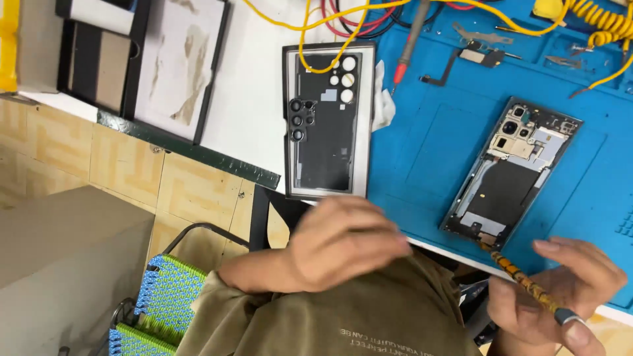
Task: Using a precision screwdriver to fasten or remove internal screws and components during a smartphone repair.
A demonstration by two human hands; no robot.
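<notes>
At the bench's near edge, a patterned screwdriver (527, 285) is pinched in the right hand (560, 290), its tip set on the opened phone's (511, 175) lower end. Just off the edge, the left hand (343, 244) is held empty, fingers loosely curled; the removed back cover (328, 122) is laid aside.

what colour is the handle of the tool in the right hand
Mottled yellow-orange and black with a grey end cap, on the tool handle; head view.
</notes>
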